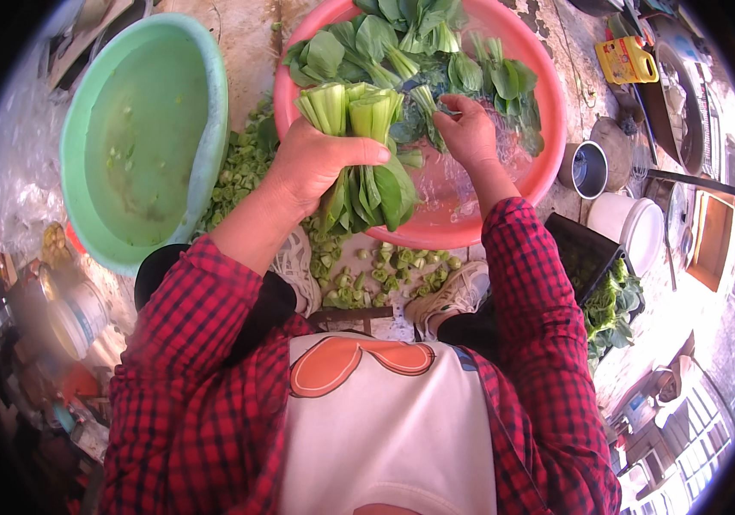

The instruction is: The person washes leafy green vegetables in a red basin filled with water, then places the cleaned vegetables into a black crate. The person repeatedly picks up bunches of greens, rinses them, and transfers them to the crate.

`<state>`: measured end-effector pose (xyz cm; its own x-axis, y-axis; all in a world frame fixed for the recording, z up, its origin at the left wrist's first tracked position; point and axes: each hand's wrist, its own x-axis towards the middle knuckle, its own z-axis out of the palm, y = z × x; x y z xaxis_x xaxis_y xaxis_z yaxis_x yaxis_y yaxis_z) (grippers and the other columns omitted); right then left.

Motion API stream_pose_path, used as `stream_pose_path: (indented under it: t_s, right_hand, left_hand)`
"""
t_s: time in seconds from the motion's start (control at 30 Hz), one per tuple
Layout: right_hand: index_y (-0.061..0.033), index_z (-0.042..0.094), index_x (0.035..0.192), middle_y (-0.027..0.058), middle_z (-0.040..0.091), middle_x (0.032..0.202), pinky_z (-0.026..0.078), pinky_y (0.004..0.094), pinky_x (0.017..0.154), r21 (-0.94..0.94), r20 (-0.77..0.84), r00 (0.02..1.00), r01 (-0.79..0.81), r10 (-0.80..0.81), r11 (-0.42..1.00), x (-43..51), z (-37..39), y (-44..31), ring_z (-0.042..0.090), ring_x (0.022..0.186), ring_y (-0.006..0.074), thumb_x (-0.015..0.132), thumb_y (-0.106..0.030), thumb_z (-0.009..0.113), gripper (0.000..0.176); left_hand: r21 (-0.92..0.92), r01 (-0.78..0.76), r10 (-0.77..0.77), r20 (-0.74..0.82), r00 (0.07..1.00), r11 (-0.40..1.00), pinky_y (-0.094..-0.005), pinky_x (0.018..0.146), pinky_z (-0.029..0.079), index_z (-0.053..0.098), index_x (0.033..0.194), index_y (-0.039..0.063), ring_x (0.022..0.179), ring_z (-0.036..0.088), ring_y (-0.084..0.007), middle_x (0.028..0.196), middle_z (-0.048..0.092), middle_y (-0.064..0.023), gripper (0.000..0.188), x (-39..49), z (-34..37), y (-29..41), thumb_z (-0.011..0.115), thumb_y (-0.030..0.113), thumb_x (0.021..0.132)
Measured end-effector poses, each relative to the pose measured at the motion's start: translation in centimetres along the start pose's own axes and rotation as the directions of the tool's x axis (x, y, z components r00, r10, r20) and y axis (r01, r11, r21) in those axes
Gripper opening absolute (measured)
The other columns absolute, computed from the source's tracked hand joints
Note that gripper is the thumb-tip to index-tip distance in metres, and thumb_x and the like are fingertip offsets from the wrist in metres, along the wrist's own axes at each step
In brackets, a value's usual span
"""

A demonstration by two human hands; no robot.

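Observation:
My left hand (pixel 306 161) grips a thick bunch of leafy greens (pixel 367 193), bok choy by its look. The pale cut stems point away from me, and the leaves hang toward me over the near rim of the pink basin (pixel 448 239). Above the water, my right hand (pixel 470 132) has its thumb and forefinger beside a small stalk of greens (pixel 425 100). Whether the fingers pinch this stalk is unclear. More greens (pixel 325 55) float or lie in clear water across the basin's far side.
On the left stands a green basin (pixel 210 138) of cloudy water with leaf scraps. Trimmed stem ends (pixel 400 264) litter the floor around my shoes. To the right are a metal pot (pixel 586 170), a lidded white bucket (pixel 625 228), a black crate (pixel 583 251) of greens and a yellow jug (pixel 628 60).

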<state>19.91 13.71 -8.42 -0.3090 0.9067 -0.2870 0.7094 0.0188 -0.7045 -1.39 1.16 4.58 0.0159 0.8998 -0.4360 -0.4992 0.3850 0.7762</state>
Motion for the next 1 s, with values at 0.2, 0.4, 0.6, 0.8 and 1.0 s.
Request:
stream_pose_path:
  t_s: [0.2, 0.4, 0.6, 0.8, 1.0]
  right_hand:
    - [-0.0109, 0.062, 0.126, 0.0155, 0.062, 0.126, 0.038, 0.0530, 0.105, -0.548, 0.106, 0.969, -0.131, 0.224, 0.826, 0.5, 3.8, 1.5, 0.058, 0.121, 0.0336, 0.084, -0.035, 0.065, 0.048]
    - [-0.0017, 0.066, 0.118, 0.0254, 0.069, 0.111, 0.051, 0.0442, 0.092, -0.298, 0.107, 0.945, -0.265, 0.308, 0.917, -0.6, 3.6, 6.7, 0.067, 0.106, 0.0374, 0.082, -0.041, 0.069, 0.054]
    - [0.0009, 0.071, 0.107, 0.0204, 0.073, 0.100, 0.053, 0.0418, 0.087, -0.201, 0.290, 0.885, -0.315, 0.364, 0.927, -1.9, 4.6, 8.7, 0.070, 0.092, 0.0340, 0.072, -0.045, 0.083, 0.058]
    - [0.0042, 0.071, 0.106, 0.0101, 0.073, 0.092, 0.055, 0.0340, 0.076, 0.184, 0.532, 0.772, -0.506, 0.348, 0.842, -4.6, 5.0, 10.2, 0.070, 0.081, 0.0191, 0.078, -0.018, 0.082, 0.037]
    - [-0.0016, 0.068, 0.118, 0.0047, 0.072, 0.097, 0.054, 0.0284, 0.077, 0.469, 0.278, 0.904, -0.423, 0.325, 0.775, -6.9, 0.4, 5.1, 0.066, 0.084, 0.0128, 0.081, -0.005, 0.076, 0.038]
  left_hand:
    - [0.052, -0.020, 0.021, -0.022, 1.000, 0.998, -0.0319, 0.081, 0.055, 0.062, 0.116, 0.002, 0.091, 0.064, -0.0165, 0.103, 0.065, -0.0045, 0.041, 0.3, -0.3, -0.2, 0.072, -0.002, 0.076]
    - [0.024, 0.018, -0.017, -0.035, 0.999, 1.000, -0.0316, 0.081, 0.054, 0.062, 0.116, 0.002, 0.091, 0.063, -0.0159, 0.102, 0.065, -0.0040, 0.043, 0.8, -0.6, -0.6, 0.073, -0.003, 0.075]
    - [0.046, -0.006, 0.007, -0.010, 1.000, 0.999, -0.0329, 0.083, 0.055, 0.061, 0.116, 0.002, 0.092, 0.065, -0.0170, 0.103, 0.065, -0.0049, 0.041, 0.5, -0.6, -0.6, 0.072, -0.001, 0.077]
    - [0.050, -0.004, 0.004, 0.003, 1.000, 0.999, -0.0323, 0.082, 0.054, 0.063, 0.114, 0.002, 0.091, 0.064, -0.0161, 0.102, 0.065, -0.0039, 0.040, -0.2, -0.4, -0.8, 0.074, 0.000, 0.075]
    - [0.119, -0.008, 0.012, -0.031, 0.999, 0.993, -0.0324, 0.082, 0.053, 0.065, 0.112, 0.004, 0.091, 0.063, -0.0153, 0.101, 0.065, -0.0026, 0.041, -0.5, -0.6, -1.3, 0.077, 0.000, 0.072]
